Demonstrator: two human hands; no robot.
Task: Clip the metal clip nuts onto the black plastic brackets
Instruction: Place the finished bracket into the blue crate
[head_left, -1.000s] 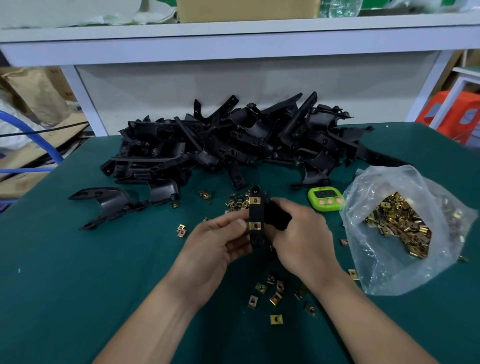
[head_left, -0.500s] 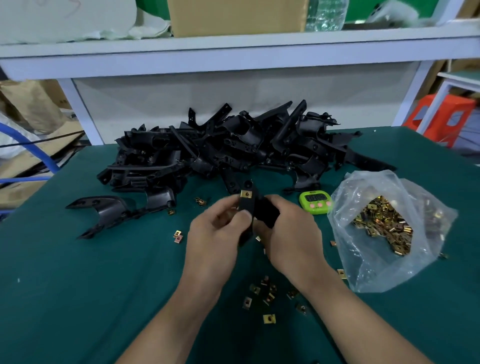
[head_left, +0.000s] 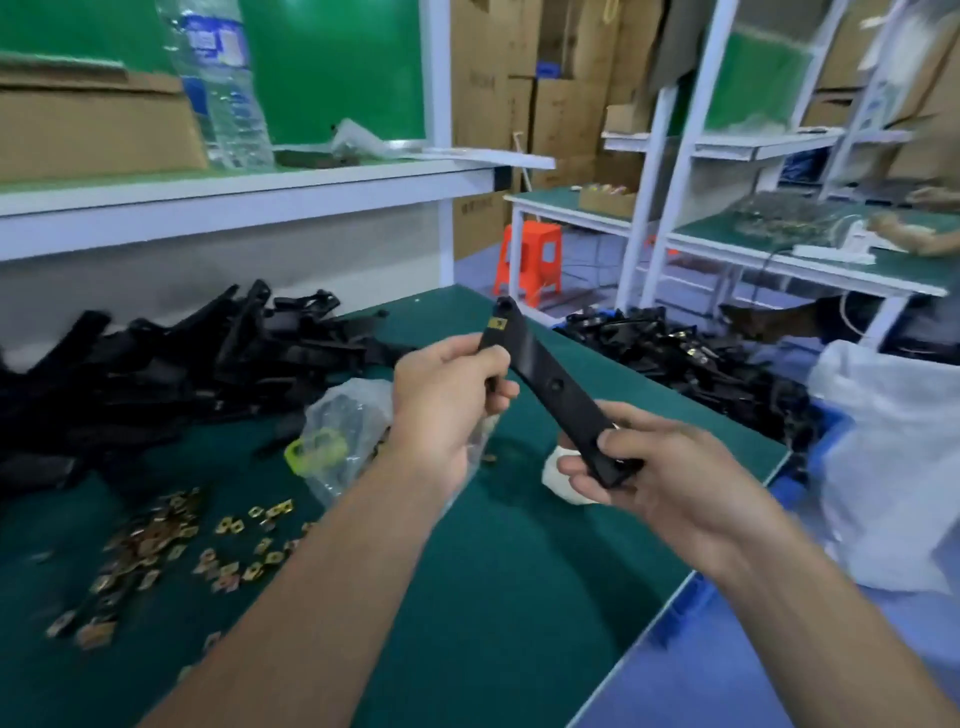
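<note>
At centre frame my left hand (head_left: 447, 400) grips the upper end of a black plastic bracket (head_left: 553, 389) and my right hand (head_left: 675, 467) pinches its lower end, holding it slanted above the green table (head_left: 519, 571). I see one metal clip nut (head_left: 497, 323) near its top tip; loose clip nuts (head_left: 156, 540) lie lower left.

A green-topped table (head_left: 519, 571) fills the lower frame under a white shelf (head_left: 260, 192) backed by a green panel (head_left: 337, 67). Cardboard boxes (head_left: 545, 78) stack at upper centre, above an orange plastic stool (head_left: 530, 254). White-framed workbenches (head_left: 753, 260) stand at right over a blue floor (head_left: 727, 675).
</note>
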